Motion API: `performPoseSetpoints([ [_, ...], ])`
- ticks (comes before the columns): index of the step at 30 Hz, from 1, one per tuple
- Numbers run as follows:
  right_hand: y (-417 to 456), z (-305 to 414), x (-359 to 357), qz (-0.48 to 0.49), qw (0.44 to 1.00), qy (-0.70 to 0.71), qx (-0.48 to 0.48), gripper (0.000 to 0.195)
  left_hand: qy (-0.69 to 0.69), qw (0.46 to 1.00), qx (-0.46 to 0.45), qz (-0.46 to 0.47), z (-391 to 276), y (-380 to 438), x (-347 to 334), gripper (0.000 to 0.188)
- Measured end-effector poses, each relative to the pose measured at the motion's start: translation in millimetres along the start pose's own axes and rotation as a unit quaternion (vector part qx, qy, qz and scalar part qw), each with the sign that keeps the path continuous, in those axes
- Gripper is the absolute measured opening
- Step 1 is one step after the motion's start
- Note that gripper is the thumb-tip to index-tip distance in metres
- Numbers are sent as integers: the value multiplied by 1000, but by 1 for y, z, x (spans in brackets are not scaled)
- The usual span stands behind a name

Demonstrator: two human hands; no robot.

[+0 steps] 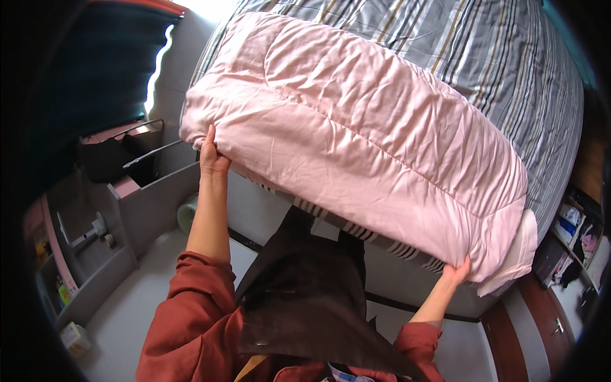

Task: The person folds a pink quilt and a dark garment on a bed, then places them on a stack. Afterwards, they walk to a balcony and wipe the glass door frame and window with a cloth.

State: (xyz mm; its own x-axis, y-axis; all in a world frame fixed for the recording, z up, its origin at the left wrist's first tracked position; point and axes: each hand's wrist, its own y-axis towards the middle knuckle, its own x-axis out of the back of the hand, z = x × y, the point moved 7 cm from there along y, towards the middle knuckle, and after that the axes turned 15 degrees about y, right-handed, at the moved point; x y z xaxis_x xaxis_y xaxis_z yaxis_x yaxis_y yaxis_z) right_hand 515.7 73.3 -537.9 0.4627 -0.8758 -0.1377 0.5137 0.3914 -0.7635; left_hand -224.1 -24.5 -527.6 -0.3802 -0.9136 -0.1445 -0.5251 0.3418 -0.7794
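Note:
A pink quilted comforter (pixel 363 129), folded into a long thick bundle, lies along the near side of a bed with a grey striped sheet (pixel 482 52). My left hand (pixel 213 155) grips its near left corner, thumb on top and fingers hidden beneath. At the near right corner my right hand (pixel 457 273) holds the edge the same way, its fingers also out of sight under the fabric. A paler pink layer (pixel 513 260) sticks out from the bundle's right end. Along the near edge, a striped band of cloth (pixel 355 229) shows below the comforter.
To the left stands a grey desk unit with pink edges (pixel 157 196), with a black bag (pixel 102 160) on it. A dark curtain (pixel 95 67) hangs behind. A white box (pixel 75 339) rests on the floor. At right are shelves of clothes (pixel 570 238) and a brown-and-white door (pixel 534 320).

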Motion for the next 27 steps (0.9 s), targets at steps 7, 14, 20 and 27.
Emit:
performPoseSetpoints([
  [7, -8, -60, 96, -194, 931, -305, -58, 37, 114, 960, 62, -246, 57, 23, 104, 39],
  [14, -204, -149, -215, 303, 639, -501, 499, 41, 622, 596, -476, -176, -33, -38, -69, 56],
  [20, -199, -340, -326, 365, 349, -649, 569, 56, 800, 373, -455, -118, -72, 104, -60, 62],
  [27, -172, -373, -321, 331, 351, -648, 589, 58, 749, 439, -465, -175, -83, 169, 20, 57],
])
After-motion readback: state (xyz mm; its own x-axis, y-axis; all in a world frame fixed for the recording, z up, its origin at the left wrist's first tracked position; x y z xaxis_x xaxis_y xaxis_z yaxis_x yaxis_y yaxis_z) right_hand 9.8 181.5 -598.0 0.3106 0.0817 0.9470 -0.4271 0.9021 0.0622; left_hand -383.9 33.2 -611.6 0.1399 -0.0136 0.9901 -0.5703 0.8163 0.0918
